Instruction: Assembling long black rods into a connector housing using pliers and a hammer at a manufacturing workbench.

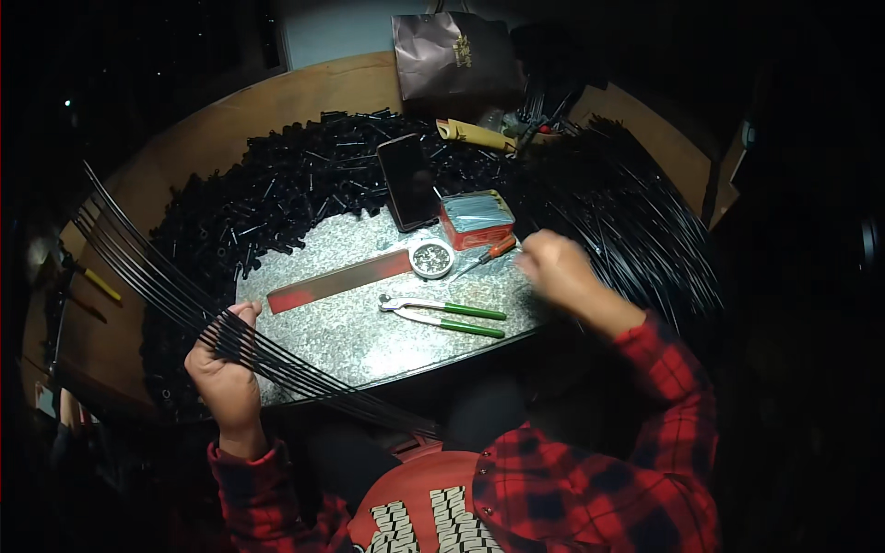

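Observation:
My left hand (219,367) is closed around a fanned bunch of long, thin black rods (138,241) that slant from the upper left down toward my lap. My right hand (559,267) hovers at the table's right side with curled fingers, slightly blurred; I cannot make out anything in it. Beside it lies a screwdriver (500,247) with an orange-red handle. Green-handled pincers (472,324) rest on the speckled tabletop (323,341) between my hands. Behind them are a long reddish-brown bar (343,279) and a round white dish (431,260) of small metal bits.
A red box (489,237) of thin pale pins stands near a propped phone (402,175). Black parts (221,221) are heaped along the left and back, with more black rods (636,240) at the right. A dark paper bag (456,60) stands behind.

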`<state>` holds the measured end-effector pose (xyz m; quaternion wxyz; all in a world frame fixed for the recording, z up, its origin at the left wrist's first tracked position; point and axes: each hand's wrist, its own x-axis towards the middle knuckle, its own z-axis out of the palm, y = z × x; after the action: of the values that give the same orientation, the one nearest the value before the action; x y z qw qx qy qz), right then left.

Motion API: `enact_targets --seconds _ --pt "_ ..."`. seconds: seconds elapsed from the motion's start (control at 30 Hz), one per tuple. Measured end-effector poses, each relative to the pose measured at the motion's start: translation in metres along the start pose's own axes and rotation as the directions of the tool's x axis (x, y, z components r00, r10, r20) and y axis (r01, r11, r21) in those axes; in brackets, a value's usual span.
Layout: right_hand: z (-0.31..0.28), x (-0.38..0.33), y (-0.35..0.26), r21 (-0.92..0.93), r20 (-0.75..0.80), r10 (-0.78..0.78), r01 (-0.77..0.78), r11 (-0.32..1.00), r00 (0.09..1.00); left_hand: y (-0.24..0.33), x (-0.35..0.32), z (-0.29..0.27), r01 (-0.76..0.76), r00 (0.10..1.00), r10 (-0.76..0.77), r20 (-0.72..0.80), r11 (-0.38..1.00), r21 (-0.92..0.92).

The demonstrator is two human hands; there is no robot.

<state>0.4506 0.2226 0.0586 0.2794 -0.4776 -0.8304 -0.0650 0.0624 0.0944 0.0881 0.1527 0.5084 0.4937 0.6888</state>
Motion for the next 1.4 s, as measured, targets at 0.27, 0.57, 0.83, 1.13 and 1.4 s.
enact_targets --seconds 0.27,0.57,0.83,1.13,1.4 --pt "-0.021 -0.001 0.150 -0.560 0.021 0.477 -0.385 0.734 0.879 0.008 -0.009 0.014 -0.054 0.998 0.054 0.016 0.998 0.039" --pt "-0.044 0.018 0.142 -0.391 -0.186 0.359 -0.404 0.827 0.915 0.012 -0.016 0.029 -0.098 0.995 0.096 0.039 0.993 0.062" --pt "-0.070 0.037 0.146 -0.544 0.075 0.685 -0.545 0.637 0.725 0.016 -0.020 0.024 -0.090 0.995 0.087 0.046 0.995 0.047" --pt "-0.079 0.062 0.019 0.167 -0.293 0.178 -0.133 0.977 0.939 0.019 -0.016 0.038 -0.070 0.994 0.062 0.089 0.994 0.082" --pt "-0.038 0.035 -0.149 0.683 -0.040 -0.305 0.249 0.687 0.952 0.025 -0.016 0.070 -0.166 0.958 0.152 0.243 0.985 0.040"
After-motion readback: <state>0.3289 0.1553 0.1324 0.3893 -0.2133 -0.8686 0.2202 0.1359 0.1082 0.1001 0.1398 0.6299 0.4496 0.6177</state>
